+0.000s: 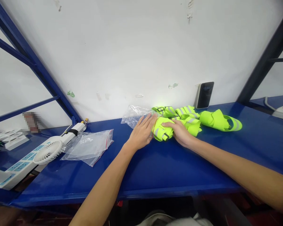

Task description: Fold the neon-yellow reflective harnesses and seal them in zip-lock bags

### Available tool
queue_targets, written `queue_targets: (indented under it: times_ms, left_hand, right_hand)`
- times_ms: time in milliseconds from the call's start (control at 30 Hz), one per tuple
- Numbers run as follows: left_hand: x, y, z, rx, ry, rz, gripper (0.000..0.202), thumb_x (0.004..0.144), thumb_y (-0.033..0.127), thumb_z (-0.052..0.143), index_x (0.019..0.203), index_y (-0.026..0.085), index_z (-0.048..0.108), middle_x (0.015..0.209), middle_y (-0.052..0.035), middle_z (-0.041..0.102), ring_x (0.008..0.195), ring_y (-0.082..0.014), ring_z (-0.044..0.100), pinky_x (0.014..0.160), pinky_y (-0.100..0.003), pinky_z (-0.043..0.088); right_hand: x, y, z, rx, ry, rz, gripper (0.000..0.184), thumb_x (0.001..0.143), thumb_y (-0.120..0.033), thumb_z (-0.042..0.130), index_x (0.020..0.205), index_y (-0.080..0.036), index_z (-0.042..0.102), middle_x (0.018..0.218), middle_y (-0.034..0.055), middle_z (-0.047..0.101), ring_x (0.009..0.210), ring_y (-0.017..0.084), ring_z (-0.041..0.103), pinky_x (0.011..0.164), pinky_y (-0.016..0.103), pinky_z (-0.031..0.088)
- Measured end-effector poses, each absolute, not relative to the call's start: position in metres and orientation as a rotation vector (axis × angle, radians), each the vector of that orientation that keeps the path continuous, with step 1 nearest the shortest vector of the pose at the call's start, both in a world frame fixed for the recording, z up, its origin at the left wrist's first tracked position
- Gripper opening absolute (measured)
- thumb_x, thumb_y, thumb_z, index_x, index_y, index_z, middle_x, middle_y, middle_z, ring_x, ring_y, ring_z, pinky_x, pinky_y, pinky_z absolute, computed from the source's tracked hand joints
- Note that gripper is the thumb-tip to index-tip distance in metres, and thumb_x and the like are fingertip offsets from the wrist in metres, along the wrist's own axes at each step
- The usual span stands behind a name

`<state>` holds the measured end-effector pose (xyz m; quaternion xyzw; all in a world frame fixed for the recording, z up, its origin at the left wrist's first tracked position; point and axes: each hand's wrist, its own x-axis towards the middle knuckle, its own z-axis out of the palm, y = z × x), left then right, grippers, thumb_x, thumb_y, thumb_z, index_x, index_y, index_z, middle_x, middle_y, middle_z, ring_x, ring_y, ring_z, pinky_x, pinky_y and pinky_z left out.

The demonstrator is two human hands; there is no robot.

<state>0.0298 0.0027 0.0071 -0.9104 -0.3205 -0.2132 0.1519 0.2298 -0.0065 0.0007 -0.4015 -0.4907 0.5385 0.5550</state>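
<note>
A rolled fluorescent yellow reflective vest [162, 130] lies on the blue table, partly in the mouth of a clear zip bag [134, 113] with a red strip. My left hand [142, 131] is closed on the bag around its mouth, fingers fairly straight over the plastic; its thumb is hidden. From the other side, my right hand [181, 133] grips the vest's right end, thumb on top. Just behind and right of it are more bundled yellow pieces [187, 117] with grey reflective bands and dark buckles. Another yellow roll [219, 121] lies farther right.
Flat clear zip bags [91, 146] lie stacked on the left. Beside them are a small white fan [49, 152] and a long white power strip [23, 164]. A dark-screened device [204, 95] leans on the wall. Blue frame posts [46, 75] bound the left side.
</note>
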Motion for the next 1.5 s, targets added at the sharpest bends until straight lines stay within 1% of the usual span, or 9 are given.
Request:
queue_targets:
  times_ms: [100,233,467,733,933,1000,1167,1367,1500]
  left_hand:
    - [0.029,0.004,0.005,-2.578,-0.917,-0.625,0.076,0.086,0.020,0.049,0.154,0.013,0.015,0.159,-0.0137,0.030,0.151,-0.0248,0.018,0.121,-0.045,0.020]
    - [0.029,0.001,0.007,-2.543,-0.939,-0.608,0.066,0.087,0.026,0.053,0.149,0.022,0.032,0.158,-0.0137,0.032,0.149,-0.0310,0.023,0.120,-0.054,0.018]
    - [0.027,0.002,0.007,-2.707,-0.941,-0.586,0.067,0.087,0.025,0.054,0.149,0.021,0.030,0.150,-0.0121,0.046,0.141,-0.0265,0.040,0.117,-0.051,0.027]
    - [0.024,0.000,0.010,-2.632,-0.958,-0.601,0.067,0.085,0.021,0.053,0.149,0.021,0.032,0.152,-0.0118,0.042,0.142,-0.0270,0.037,0.118,-0.052,0.022]
    - [0.028,0.000,0.004,-2.504,-0.964,-0.698,0.064,0.085,0.016,0.048,0.147,0.023,0.037,0.150,-0.0098,0.045,0.143,-0.0272,0.036,0.120,-0.053,0.018]
    - [0.028,0.001,0.001,-2.497,-0.952,-0.716,0.062,0.085,0.016,0.047,0.147,0.023,0.038,0.150,-0.0098,0.046,0.142,-0.0268,0.037,0.120,-0.052,0.019]
    - [0.025,0.002,-0.001,-2.438,-0.945,-0.781,0.061,0.085,0.014,0.048,0.145,0.024,0.041,0.148,-0.0089,0.048,0.141,-0.0255,0.039,0.120,-0.051,0.019]
    - [0.020,0.004,0.001,-2.408,-0.930,-0.823,0.062,0.084,0.011,0.047,0.145,0.023,0.042,0.146,-0.0107,0.050,0.141,-0.0270,0.039,0.119,-0.052,0.020]
    - [0.022,0.005,0.000,-2.482,-0.927,-0.793,0.064,0.086,0.012,0.047,0.148,0.024,0.037,0.149,-0.0104,0.047,0.142,-0.0262,0.038,0.119,-0.051,0.021]
  right_hand:
    - [0.227,-0.008,0.002,-0.904,-1.068,1.470,0.020,0.069,-0.025,0.073,0.085,-0.014,0.072,0.091,0.0072,0.076,0.088,0.025,0.069,0.080,0.034,0.053]
    - [0.226,-0.008,0.004,-0.949,-0.921,1.616,0.015,0.076,-0.022,0.065,0.088,-0.016,0.069,0.091,0.0074,0.076,0.084,0.024,0.071,0.076,0.035,0.056]
    - [0.231,-0.005,0.006,-0.986,-0.754,1.782,0.014,0.081,-0.022,0.062,0.093,-0.016,0.066,0.084,0.0062,0.075,0.072,0.020,0.069,0.068,0.033,0.057]
    - [0.232,-0.014,0.015,-0.890,-0.763,1.952,0.027,0.086,-0.024,0.060,0.113,-0.017,0.061,0.095,0.0090,0.073,0.085,0.026,0.070,0.076,0.055,0.058]
    - [0.226,-0.015,0.011,-0.773,-0.813,1.861,0.019,0.089,-0.019,0.056,0.106,-0.018,0.064,0.105,0.0074,0.073,0.094,0.020,0.070,0.085,0.036,0.058]
    - [0.226,-0.015,0.011,-0.768,-0.850,1.846,0.020,0.089,-0.019,0.055,0.107,-0.018,0.064,0.108,0.0076,0.072,0.097,0.021,0.069,0.089,0.036,0.057]
    - [0.225,-0.021,0.013,-0.814,-0.827,2.003,0.028,0.090,-0.026,0.057,0.117,-0.019,0.060,0.107,0.0091,0.072,0.098,0.025,0.069,0.087,0.051,0.056]
    - [0.222,-0.025,0.019,-0.697,-0.917,2.012,0.024,0.092,-0.019,0.053,0.114,-0.016,0.062,0.111,0.0082,0.071,0.098,0.018,0.069,0.087,0.031,0.055]
    - [0.226,-0.021,0.019,-0.785,-0.936,1.946,0.024,0.089,-0.017,0.056,0.112,-0.016,0.064,0.107,0.0075,0.073,0.093,0.018,0.070,0.082,0.030,0.056]
